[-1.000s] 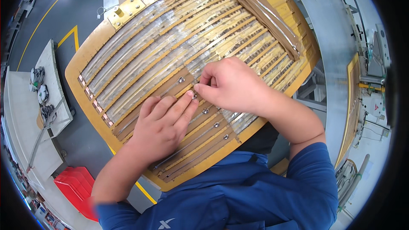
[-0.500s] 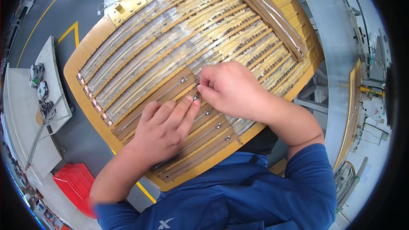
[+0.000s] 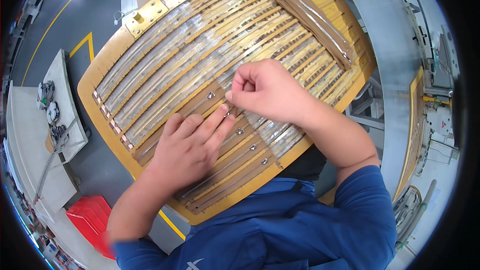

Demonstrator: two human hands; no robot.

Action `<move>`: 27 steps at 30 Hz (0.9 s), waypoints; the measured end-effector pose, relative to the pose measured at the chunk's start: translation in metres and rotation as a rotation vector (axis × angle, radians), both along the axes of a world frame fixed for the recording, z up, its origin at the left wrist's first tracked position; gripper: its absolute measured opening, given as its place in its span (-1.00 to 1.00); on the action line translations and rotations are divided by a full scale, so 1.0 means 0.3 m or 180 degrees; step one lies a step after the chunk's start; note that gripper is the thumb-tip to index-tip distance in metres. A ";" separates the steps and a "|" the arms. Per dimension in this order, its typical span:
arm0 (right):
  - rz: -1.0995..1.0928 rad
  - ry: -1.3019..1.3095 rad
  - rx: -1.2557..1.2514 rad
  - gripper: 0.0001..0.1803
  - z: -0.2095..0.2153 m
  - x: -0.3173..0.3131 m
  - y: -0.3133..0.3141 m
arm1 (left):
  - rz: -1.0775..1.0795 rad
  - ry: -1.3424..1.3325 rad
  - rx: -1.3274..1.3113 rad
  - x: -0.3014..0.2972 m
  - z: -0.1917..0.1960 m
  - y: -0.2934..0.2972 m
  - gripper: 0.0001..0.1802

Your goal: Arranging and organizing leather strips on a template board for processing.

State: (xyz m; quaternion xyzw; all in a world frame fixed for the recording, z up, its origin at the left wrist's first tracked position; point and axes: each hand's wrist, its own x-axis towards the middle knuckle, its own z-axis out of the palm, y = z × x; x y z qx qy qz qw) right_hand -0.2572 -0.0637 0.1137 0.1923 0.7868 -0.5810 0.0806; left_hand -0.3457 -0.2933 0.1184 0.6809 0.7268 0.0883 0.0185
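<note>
A large gold-coloured slotted board lies tilted before me. Brown zippers with silver teeth rest in several of its lower slots, such as one zipper close to my body. My left hand lies over the board, its fingers stretched out and the fingertips down on a zipper whose slider peeks out beside them. Just beyond those fingertips, my right hand is closed in a pinch above the zipper's end. Whatever the pinch may hold is hidden.
A bundle of brown zippers lies across the board's far right. At the far left edge sits a metal bracket. A red bin stands at lower left, below a white cart bearing small parts. A grey metal surface runs along the right.
My right hand has lifted slightly up and left, away from the zipper's slider. The left fingertips have stayed on the zipper. The whole view has shifted a little.
</note>
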 end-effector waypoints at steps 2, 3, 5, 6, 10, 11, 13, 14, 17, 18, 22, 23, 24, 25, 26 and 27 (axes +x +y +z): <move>-0.0199 -0.0037 -0.0297 -0.81 -0.009 0.000 0.017 | -0.0060 -0.0020 -0.0087 -0.012 0.017 0.012 -0.43; -0.0378 -0.0084 -0.0586 -0.80 -0.017 0.001 0.025 | -0.0100 -0.0056 -0.0165 -0.021 0.023 0.022 -0.38; -0.0399 0.0101 -0.0500 -0.80 -0.069 -0.001 -0.003 | -0.0177 -0.0028 -0.0251 -0.022 0.033 0.037 -0.38; -0.0341 0.0277 -0.0485 -0.80 -0.067 -0.003 -0.008 | -0.0179 0.0005 -0.0412 -0.020 0.041 0.038 -0.36; 0.0035 0.0475 -0.0076 -0.78 0.019 0.024 0.055 | -0.0055 -0.0132 -0.0683 0.000 0.054 0.043 -0.31; -0.0232 0.0689 0.0514 -0.78 0.023 0.031 0.083 | -0.0022 -0.0271 -0.0749 -0.003 0.057 0.035 -0.27; -0.0656 0.0686 0.1625 -0.75 0.058 0.040 0.155 | -0.0022 -0.0219 -0.0673 0.006 0.049 0.010 -0.23; -0.0884 0.0686 0.2084 -0.73 0.049 0.046 0.209 | -0.0021 -0.0216 -0.0659 0.013 0.047 -0.009 -0.19; -0.1341 0.0459 0.3033 -0.72 0.030 0.069 0.368 | 0.0217 -0.0256 -0.0842 0.033 0.040 -0.103 -0.15; -0.1349 0.0497 0.3061 -0.72 0.027 0.076 0.409 | 0.0357 -0.0336 -0.0949 0.035 0.035 -0.145 -0.13; -0.1055 0.0382 0.3131 -0.69 0.010 0.075 0.469 | 0.0777 -0.0298 -0.1218 0.043 0.066 -0.333 -0.13; -0.0959 0.0392 0.3107 -0.69 0.001 0.068 0.465 | 0.0789 -0.0277 -0.1211 0.049 0.062 -0.376 -0.13; -0.0838 0.0420 0.3075 -0.69 -0.006 0.048 0.456 | 0.0953 -0.0286 -0.1182 0.060 0.059 -0.429 -0.13; -0.0846 0.0311 0.3022 -0.69 -0.011 0.034 0.454 | 0.1085 -0.0291 -0.1156 0.061 0.056 -0.469 -0.12; -0.0853 0.0338 0.3012 -0.69 -0.019 0.024 0.458 | 0.1097 -0.0265 -0.1158 0.058 0.051 -0.505 -0.12; -0.0874 0.0274 0.3009 -0.71 -0.026 0.016 0.460 | 0.1083 -0.0239 -0.1054 0.054 0.042 -0.532 -0.12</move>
